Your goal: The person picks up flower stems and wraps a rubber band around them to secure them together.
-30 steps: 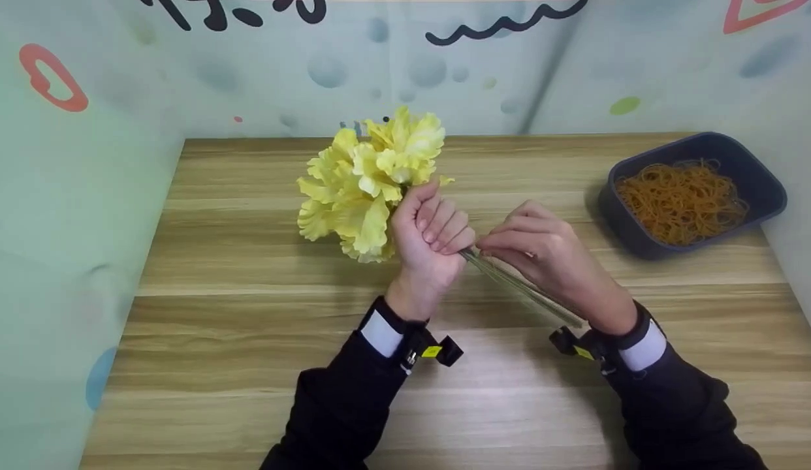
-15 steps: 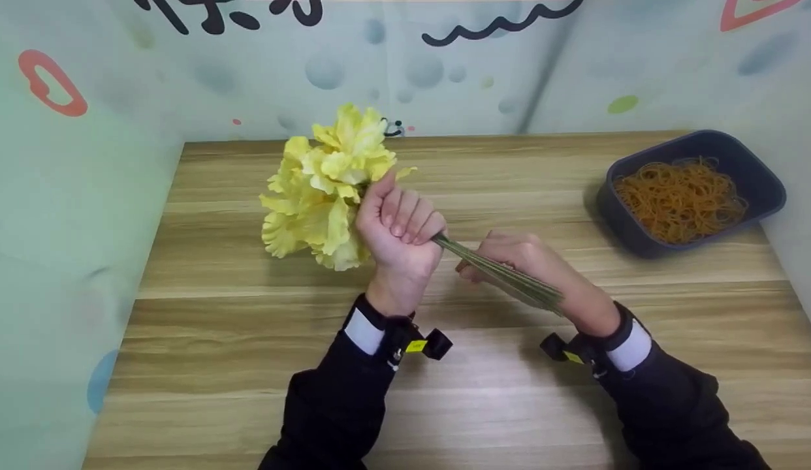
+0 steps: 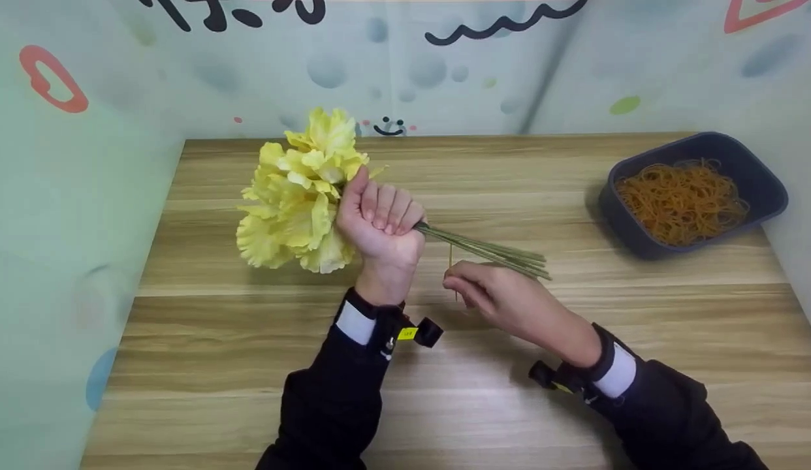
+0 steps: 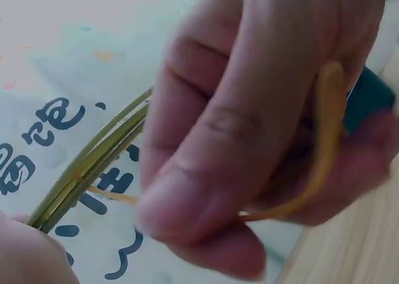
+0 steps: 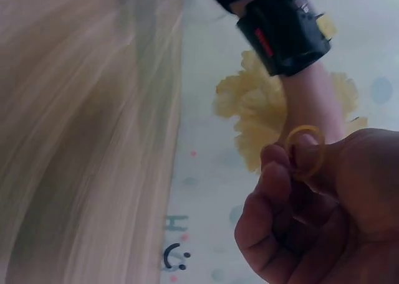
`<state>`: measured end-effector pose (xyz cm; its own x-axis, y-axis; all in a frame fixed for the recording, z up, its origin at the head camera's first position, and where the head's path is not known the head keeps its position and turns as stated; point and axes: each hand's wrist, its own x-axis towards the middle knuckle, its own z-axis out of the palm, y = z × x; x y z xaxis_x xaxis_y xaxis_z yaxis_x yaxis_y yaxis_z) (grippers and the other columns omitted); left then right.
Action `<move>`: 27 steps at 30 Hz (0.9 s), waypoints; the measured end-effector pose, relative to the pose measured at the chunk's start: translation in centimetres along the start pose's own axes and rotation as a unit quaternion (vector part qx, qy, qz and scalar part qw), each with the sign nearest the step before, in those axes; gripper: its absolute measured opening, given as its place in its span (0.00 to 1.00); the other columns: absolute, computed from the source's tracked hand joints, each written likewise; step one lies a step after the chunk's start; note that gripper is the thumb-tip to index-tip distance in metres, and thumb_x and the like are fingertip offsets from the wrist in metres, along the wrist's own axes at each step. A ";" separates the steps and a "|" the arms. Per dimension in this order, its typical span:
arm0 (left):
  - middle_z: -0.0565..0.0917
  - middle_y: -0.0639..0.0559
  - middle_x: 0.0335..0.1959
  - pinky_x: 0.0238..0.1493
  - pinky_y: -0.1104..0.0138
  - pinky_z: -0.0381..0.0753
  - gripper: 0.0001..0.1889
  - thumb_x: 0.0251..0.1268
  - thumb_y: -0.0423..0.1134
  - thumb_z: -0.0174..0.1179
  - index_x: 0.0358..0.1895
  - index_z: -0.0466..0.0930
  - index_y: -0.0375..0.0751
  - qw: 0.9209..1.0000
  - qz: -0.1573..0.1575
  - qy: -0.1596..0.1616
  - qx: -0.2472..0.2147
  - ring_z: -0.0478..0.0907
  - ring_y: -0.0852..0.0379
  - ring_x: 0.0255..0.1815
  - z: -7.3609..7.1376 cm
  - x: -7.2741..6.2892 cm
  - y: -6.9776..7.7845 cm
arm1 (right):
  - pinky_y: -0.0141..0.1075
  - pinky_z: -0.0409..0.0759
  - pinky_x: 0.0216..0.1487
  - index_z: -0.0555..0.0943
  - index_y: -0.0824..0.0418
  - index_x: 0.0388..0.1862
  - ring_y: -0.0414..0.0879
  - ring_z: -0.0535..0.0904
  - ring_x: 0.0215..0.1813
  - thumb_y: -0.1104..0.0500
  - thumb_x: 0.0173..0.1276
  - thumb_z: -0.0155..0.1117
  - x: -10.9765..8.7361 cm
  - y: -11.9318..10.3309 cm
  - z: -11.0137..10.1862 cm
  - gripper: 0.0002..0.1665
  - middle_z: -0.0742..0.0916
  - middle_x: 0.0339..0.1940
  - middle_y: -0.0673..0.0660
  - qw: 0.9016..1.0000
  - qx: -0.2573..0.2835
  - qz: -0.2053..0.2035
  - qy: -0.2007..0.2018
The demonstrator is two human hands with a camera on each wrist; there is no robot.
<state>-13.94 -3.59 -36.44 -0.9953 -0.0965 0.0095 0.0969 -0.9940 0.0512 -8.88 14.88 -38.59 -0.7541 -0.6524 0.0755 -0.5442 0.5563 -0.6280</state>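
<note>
My left hand (image 3: 382, 225) grips a bunch of yellow flowers (image 3: 291, 202), its fingers wrapped round the stems just below the petals. The thin green stems (image 3: 490, 249) stick out to the right of the fist. Below them, my right hand (image 3: 503, 294) pinches a rubber band (image 3: 450, 256) between thumb and fingertips. In the left wrist view the band (image 4: 324, 159) runs stretched from the stems (image 4: 93, 153) to the pinch, and a slack loop hangs past the fingers. That loop also shows in the right wrist view, above the thumb.
A dark blue tub (image 3: 764, 189) holding a heap of rubber bands (image 3: 683, 202) stands at the back right of the wooden table (image 3: 249, 365). Printed backdrop walls (image 3: 471, 78) rise along the table's back and sides.
The left hand has carried the flowers leftward. My right hand has moved down and left from beside the left fist to below the stems, drawing the rubber band out from them.
</note>
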 end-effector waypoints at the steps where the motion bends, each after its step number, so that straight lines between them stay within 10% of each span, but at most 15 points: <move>1: 0.62 0.60 0.02 0.12 0.74 0.40 0.38 0.88 0.44 0.31 0.06 0.61 0.51 1.000 -0.002 -0.002 0.002 0.41 0.65 0.11 -0.1 0.0 0.0 | 0.33 0.81 0.33 0.84 0.56 0.43 0.34 0.76 0.29 0.52 0.87 0.54 -0.2 -0.2 -0.1 0.14 0.84 0.27 0.48 1.000 -0.005 0.003 -0.001; 18: 0.62 0.61 0.01 0.10 0.75 0.44 0.37 0.87 0.44 0.32 0.06 0.62 0.52 0.999 -0.037 -0.011 0.017 0.42 0.65 0.10 -0.6 0.2 -0.8 | 0.25 0.82 0.27 0.89 0.59 0.43 0.31 0.81 0.23 0.60 0.78 0.67 -2.8 -1.9 -4.1 0.05 0.89 0.28 0.48 0.995 -0.004 -0.051 0.087; 27: 0.63 0.61 0.02 0.12 0.74 0.40 0.38 0.86 0.45 0.29 0.06 0.63 0.52 0.989 -0.134 -0.053 0.046 0.41 0.64 0.10 -0.6 -0.2 -1.2 | 0.34 0.81 0.30 0.90 0.60 0.39 0.42 0.84 0.29 0.66 0.68 0.76 -2.3 0.0 -5.7 0.03 0.89 0.32 0.52 0.946 -0.146 -0.130 0.260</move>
<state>-13.88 -2.43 -37.08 -0.9798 0.1801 0.0872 -0.1650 -0.9737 0.1570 -9.31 19.33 -34.34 -0.6191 -0.4863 0.6166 -0.7565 0.5801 -0.3021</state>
